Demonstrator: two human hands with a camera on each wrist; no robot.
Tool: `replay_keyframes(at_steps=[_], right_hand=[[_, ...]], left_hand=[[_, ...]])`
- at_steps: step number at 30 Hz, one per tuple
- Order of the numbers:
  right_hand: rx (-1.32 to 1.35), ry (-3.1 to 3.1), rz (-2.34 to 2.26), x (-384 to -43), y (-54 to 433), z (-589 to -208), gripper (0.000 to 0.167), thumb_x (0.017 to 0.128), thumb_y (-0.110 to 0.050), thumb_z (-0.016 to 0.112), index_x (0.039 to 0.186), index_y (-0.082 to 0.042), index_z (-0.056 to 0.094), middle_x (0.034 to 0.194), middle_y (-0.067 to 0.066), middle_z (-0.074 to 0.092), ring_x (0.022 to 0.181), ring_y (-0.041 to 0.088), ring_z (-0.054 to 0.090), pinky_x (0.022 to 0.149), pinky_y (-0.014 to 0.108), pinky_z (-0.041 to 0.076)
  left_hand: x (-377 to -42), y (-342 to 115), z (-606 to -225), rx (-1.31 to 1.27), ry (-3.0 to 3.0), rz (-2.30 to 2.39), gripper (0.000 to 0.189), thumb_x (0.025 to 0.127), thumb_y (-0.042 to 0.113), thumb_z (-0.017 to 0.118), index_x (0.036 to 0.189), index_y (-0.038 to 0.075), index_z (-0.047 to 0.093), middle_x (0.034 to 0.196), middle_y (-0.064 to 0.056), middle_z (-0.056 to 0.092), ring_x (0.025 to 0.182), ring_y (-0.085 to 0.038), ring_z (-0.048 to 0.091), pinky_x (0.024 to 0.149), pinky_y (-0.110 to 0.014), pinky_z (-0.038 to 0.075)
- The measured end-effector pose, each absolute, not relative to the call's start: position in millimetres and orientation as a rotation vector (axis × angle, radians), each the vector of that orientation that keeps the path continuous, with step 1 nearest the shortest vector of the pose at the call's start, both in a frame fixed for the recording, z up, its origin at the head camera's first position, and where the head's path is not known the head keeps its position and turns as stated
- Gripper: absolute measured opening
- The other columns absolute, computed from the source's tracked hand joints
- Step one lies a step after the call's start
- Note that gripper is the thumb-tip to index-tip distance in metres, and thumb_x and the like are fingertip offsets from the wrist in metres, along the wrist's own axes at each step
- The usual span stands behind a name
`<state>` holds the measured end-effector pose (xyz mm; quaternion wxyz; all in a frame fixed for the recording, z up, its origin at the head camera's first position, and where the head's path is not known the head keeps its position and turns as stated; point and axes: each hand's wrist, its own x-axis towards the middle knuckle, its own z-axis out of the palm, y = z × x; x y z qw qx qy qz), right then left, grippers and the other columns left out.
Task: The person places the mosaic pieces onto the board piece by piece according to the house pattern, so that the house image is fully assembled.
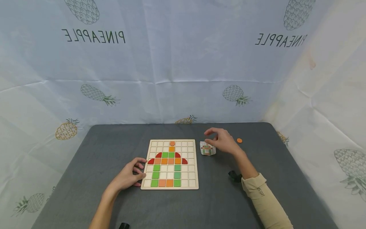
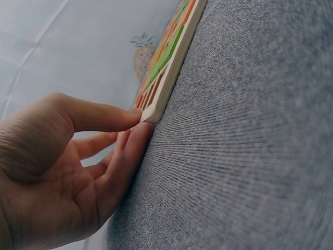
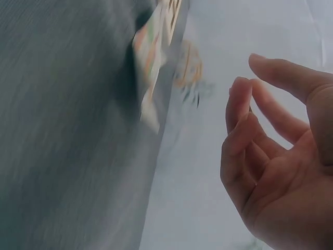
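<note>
A wooden grid board [image 1: 191, 168] lies flat, with coloured tiles set in a mushroom-like pattern. My left hand [image 1: 130, 175] grips its left rim, thumb tip on the edge and other fingers against the side; the left wrist view shows thumb and finger meeting at the corner of the board [image 2: 177, 67]. Over a small creased picture card [image 1: 207, 149] right of the board hovers my right hand [image 1: 224, 140], fingers loosely curved, nothing between them. The card [image 3: 148, 47] is apart from the hand [image 3: 281, 140] in the right wrist view. An orange disc tile [image 1: 172, 143] tops the pattern.
Beyond my right hand, a loose orange disc [image 1: 239, 140] lies on the grey-covered table [image 1: 120, 136]. A dark object [image 1: 235, 176] sits by the right forearm, and a black one [image 1: 124, 225] shows at the bottom edge. Pineapple-print curtains [image 1: 171, 63] surround the table.
</note>
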<state>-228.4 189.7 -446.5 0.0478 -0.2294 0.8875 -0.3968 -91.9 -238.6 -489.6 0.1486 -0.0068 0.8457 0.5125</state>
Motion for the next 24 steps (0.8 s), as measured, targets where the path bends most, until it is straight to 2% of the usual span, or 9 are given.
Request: replay_keyframes(at_steps=[4,8,14,19,22,24], right_hand=[[-0.656,2.760,-1.184,-229.8,217.3,-449.9,0.036,0.101,-0.016,0.078,0.132,0.000,0.071,0.131,0.025,0.073,0.067,0.018,0.064,0.058,0.030,0.050],[-0.566,2.802,-1.137,-233.9,247.0,-454.6,0.039,0.102,-0.016,0.076,0.136,0.002,0.068,0.135,0.028,0.071,0.072,0.025,0.067,0.062,0.032,0.051],[-0.456,2.822,-1.088,-244.6,285.8,-465.5,0.046,0.102,-0.016,0.076,0.140,0.005,0.064,0.139,0.032,0.066,0.076,0.025,0.072,0.067,0.031,0.056],[-0.436,2.822,-1.089,-251.7,307.8,-472.1,0.047,0.101,-0.015,0.077,0.140,0.008,0.064,0.138,0.035,0.065,0.100,0.039,0.076,0.075,0.033,0.059],[-0.397,2.784,-1.081,-253.6,317.2,-475.3,0.049,0.101,-0.016,0.078,0.141,0.007,0.063,0.140,0.035,0.064,0.111,0.043,0.071,0.074,0.033,0.060],[-0.367,2.747,-1.079,-253.8,321.7,-477.3,0.052,0.100,-0.016,0.080,0.143,0.007,0.062,0.142,0.036,0.062,0.110,0.042,0.070,0.070,0.033,0.060]], left_hand=[[-91.3,-239.1,-489.0,0.001,2.426,1.475,0.057,0.096,0.003,0.076,0.148,0.003,0.053,0.123,-0.017,0.052,0.098,-0.023,0.059,0.061,-0.036,0.065],[-91.4,-239.2,-488.6,0.017,2.428,1.470,0.057,0.096,0.004,0.075,0.148,0.003,0.053,0.123,-0.017,0.052,0.098,-0.023,0.060,0.062,-0.036,0.065],[-91.8,-239.1,-488.3,0.024,2.439,1.456,0.057,0.097,0.004,0.075,0.149,0.003,0.052,0.122,-0.017,0.052,0.098,-0.022,0.060,0.062,-0.035,0.064],[-91.8,-238.9,-488.4,0.027,2.440,1.455,0.057,0.096,0.003,0.075,0.149,0.003,0.052,0.122,-0.017,0.051,0.097,-0.023,0.059,0.062,-0.036,0.064],[-91.3,-238.8,-488.6,0.027,2.432,1.461,0.057,0.096,0.003,0.074,0.148,0.003,0.052,0.122,-0.017,0.051,0.097,-0.023,0.058,0.062,-0.036,0.064],[-91.0,-238.7,-488.6,0.029,2.426,1.465,0.056,0.097,0.003,0.074,0.148,0.003,0.052,0.122,-0.017,0.051,0.097,-0.022,0.058,0.062,-0.036,0.064]])
